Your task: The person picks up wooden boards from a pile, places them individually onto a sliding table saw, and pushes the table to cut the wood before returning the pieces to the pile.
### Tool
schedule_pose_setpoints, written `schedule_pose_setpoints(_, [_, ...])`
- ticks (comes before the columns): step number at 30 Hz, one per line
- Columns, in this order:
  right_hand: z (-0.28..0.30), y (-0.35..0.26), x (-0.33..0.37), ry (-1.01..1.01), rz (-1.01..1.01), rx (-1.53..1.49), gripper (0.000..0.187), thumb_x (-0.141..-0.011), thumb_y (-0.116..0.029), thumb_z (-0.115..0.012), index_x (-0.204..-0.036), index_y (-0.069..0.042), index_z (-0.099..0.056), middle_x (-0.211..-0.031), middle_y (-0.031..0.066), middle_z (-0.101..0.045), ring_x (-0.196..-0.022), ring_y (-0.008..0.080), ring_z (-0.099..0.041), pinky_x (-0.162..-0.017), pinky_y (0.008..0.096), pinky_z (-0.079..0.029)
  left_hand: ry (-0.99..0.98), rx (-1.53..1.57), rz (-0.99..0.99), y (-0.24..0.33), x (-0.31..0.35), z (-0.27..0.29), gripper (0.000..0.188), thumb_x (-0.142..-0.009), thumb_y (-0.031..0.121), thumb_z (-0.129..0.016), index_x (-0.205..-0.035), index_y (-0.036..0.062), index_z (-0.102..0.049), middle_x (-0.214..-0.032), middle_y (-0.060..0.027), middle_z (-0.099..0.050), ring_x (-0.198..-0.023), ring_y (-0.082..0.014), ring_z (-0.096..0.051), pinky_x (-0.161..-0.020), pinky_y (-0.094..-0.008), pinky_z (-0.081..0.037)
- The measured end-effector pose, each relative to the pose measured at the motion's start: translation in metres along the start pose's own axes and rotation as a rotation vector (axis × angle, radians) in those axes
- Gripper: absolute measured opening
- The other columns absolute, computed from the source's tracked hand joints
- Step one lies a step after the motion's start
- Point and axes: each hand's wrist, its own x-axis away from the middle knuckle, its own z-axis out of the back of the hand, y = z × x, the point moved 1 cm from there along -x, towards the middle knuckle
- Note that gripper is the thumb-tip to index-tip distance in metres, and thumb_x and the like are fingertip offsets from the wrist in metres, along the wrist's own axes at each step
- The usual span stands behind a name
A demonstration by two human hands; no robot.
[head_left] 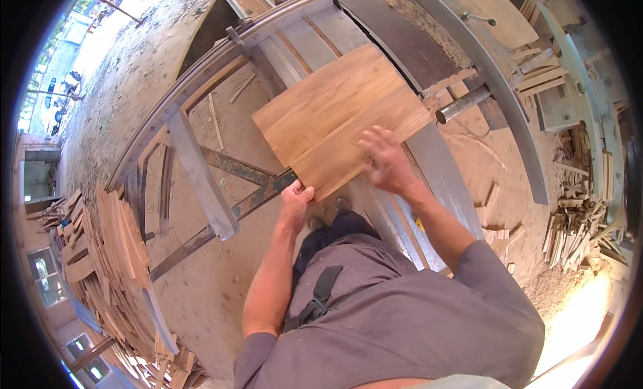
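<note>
A rectangular wooden panel (341, 111) with visible grain lies tilted across the metal bed of a saw table (435, 168). My left hand (296, 200) grips the panel's near left corner, thumb on top and the other fingers curled at the edge. Over the panel's near right part is my right hand (385, 158), its fingers stretched out and somewhat blurred by motion. Whether that palm presses on the wood or hovers just above it, I cannot tell.
A metal rail frame (201, 88) with a leg (201, 175) stands to the left. On the right are a round steel bar (463, 104) and a long curved-looking rail (509, 108). Stacked wood strips (110, 268) lie at left, more offcuts (576, 235) at right.
</note>
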Motion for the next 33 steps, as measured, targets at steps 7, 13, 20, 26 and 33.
schedule_pose_setpoints(7, [-0.029,-0.004,-0.004,-0.151,0.026,0.004,0.079,-0.071,-0.036,-0.082,-0.141,-0.012,-0.055,-0.158,0.0113,-0.037,-0.151,0.0319,-0.023,-0.124,0.0489,-0.014,0.609,-1.123,-0.712,0.036,-0.057,0.097,0.027,-0.090,0.016,-0.063,-0.112,0.0023,-0.070,-0.098,-0.0171,-0.071,-0.104,-0.0312,-0.065,-0.096,-0.0476,-0.049])
schedule_pose_setpoints(13, [-0.039,0.007,-0.017,-0.120,0.074,0.082,0.077,-0.078,-0.053,-0.071,-0.143,-0.015,-0.055,-0.158,0.0107,-0.038,-0.150,0.0325,-0.025,-0.123,0.0482,-0.015,0.022,-1.680,-0.469,0.028,-0.087,0.091,0.028,-0.098,0.026,-0.049,-0.097,0.0091,-0.072,-0.095,-0.0150,-0.073,-0.102,-0.0355,-0.063,-0.102,-0.0480,-0.039])
schedule_pose_setpoints(20, [-0.047,0.020,-0.075,-0.042,0.100,0.146,0.073,-0.081,-0.053,-0.069,-0.141,-0.014,-0.056,-0.155,0.0127,-0.042,-0.148,0.0342,-0.029,-0.122,0.0490,-0.017,0.108,-1.619,-0.563,0.022,-0.079,0.063,0.032,-0.100,0.023,-0.041,-0.091,0.0112,-0.069,-0.086,-0.0125,-0.071,-0.091,-0.0327,-0.065,-0.094,-0.0463,-0.042])
schedule_pose_setpoints(26, [-0.042,0.020,-0.097,-0.092,0.100,0.138,0.078,-0.077,-0.045,-0.076,-0.144,-0.015,-0.052,-0.157,0.0125,-0.038,-0.149,0.0337,-0.026,-0.122,0.0491,-0.016,0.081,-1.576,-0.574,0.022,-0.064,0.060,0.039,-0.099,0.031,-0.048,-0.090,0.0009,-0.072,-0.089,-0.0178,-0.072,-0.093,-0.0338,-0.066,-0.092,-0.0441,-0.043])
schedule_pose_setpoints(33, [-0.030,0.015,-0.088,-0.149,0.055,0.072,0.083,-0.069,-0.039,-0.081,-0.143,-0.016,-0.053,-0.158,0.0118,-0.037,-0.149,0.0327,-0.026,-0.123,0.0484,-0.017,0.148,-1.239,-0.359,0.073,-0.046,0.045,0.041,-0.093,0.030,-0.060,-0.109,-0.0065,-0.067,-0.099,-0.0236,-0.071,-0.095,-0.0406,-0.066,-0.091,-0.0471,-0.048])
